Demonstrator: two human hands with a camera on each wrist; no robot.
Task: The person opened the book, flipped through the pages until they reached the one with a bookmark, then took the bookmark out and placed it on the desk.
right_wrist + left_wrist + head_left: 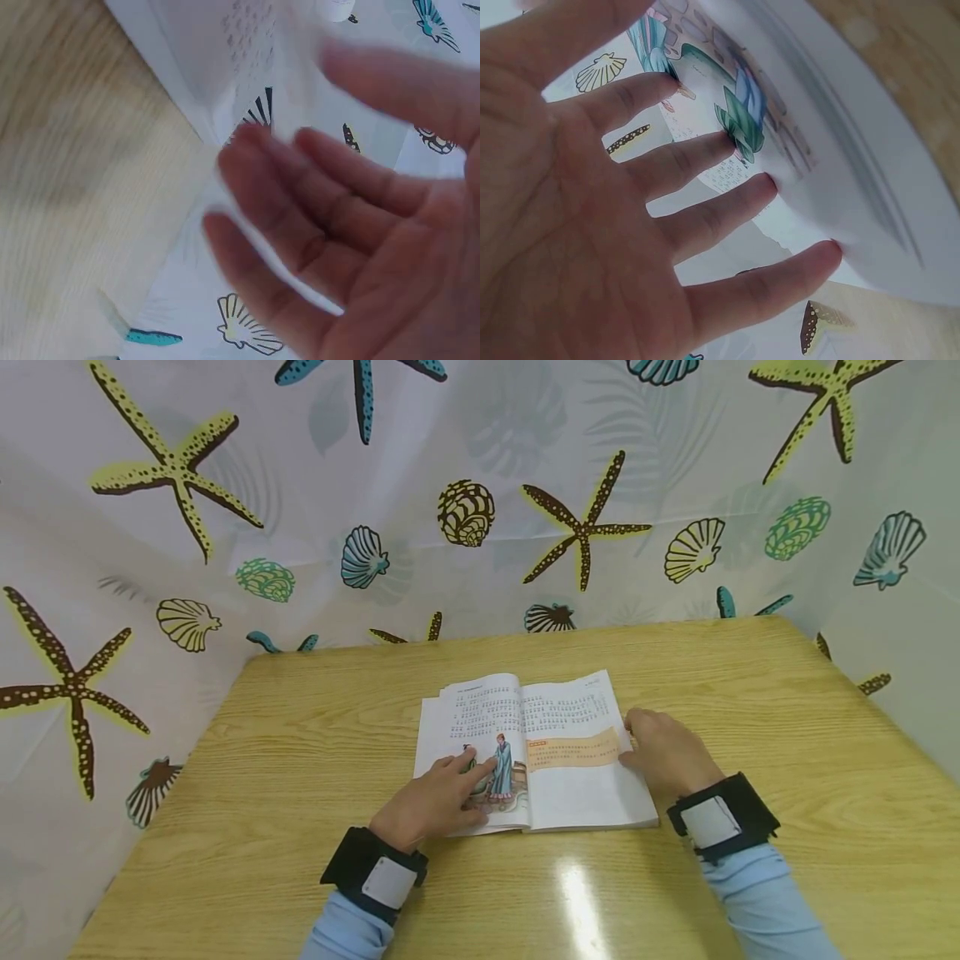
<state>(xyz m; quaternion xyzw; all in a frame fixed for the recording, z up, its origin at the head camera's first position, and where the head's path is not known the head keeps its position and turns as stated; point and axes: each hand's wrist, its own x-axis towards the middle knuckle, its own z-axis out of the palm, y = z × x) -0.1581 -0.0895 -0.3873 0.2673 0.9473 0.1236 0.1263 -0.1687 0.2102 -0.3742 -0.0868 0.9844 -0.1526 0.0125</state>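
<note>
An open book point(577, 802) lies on the wooden table, with printed text on both pages and a coloured picture point(501, 777) of a robed figure on the left one. My left hand point(435, 802) rests on that left page with its fingers spread. Seen in the left wrist view, the fingertips point(761, 187) touch the illustrated paper. At the book's right edge is my right hand point(667, 752), its fingers loosely bent. The right wrist view shows a gap between the thumb point(397, 82) and the other fingers, with nothing held there; whether they touch the page edge is hard to tell.
The wooden table point(300, 760) extends around the book on all sides. Behind it and at both sides hangs white cloth point(420, 460) printed with starfish and shells. Each wrist wears a black strap point(723, 818) with a pale square.
</note>
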